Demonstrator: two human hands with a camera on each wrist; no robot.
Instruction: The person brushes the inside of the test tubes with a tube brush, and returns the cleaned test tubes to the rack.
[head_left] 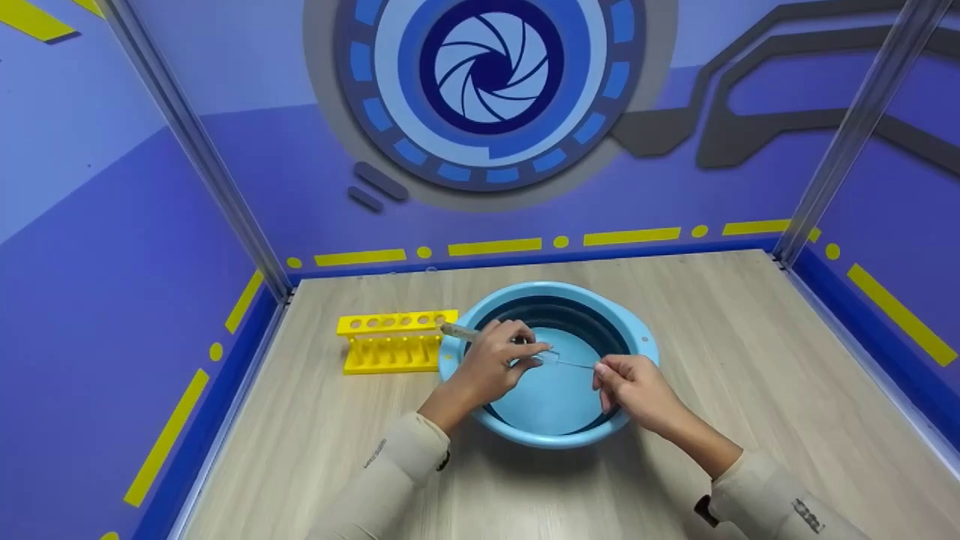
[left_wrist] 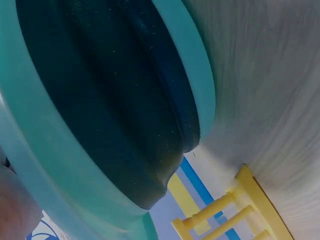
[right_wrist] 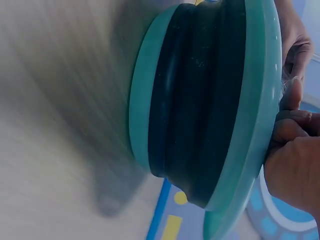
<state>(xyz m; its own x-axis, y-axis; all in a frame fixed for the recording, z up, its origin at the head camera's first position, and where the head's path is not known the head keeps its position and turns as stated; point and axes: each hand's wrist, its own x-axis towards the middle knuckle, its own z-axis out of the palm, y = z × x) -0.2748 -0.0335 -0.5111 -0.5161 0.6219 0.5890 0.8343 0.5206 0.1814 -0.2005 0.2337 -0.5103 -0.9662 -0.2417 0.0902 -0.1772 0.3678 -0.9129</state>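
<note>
Over the light blue basin point(head_left: 551, 439), my left hand point(head_left: 495, 360) grips a clear test tube point(head_left: 550, 358) between thumb and fingers. The tube lies almost level, with a pale, mottled end point(head_left: 459, 331) sticking out left of the hand. Right of the tube's mouth, my right hand point(head_left: 636, 386) pinches the thin wire handle point(head_left: 576, 365) of what looks like a test tube brush. That wire runs into the tube; bristles cannot be made out clearly. In the right wrist view both hands meet above the basin's rim point(right_wrist: 260, 115), partly hidden by it.
A yellow test tube rack point(head_left: 394, 367) with a row of round holes stands left of the basin, close to its rim. Both rest on a wood-grain table point(head_left: 720, 315). Blue and purple panels point(head_left: 255, 165) with metal corner posts enclose the back and sides.
</note>
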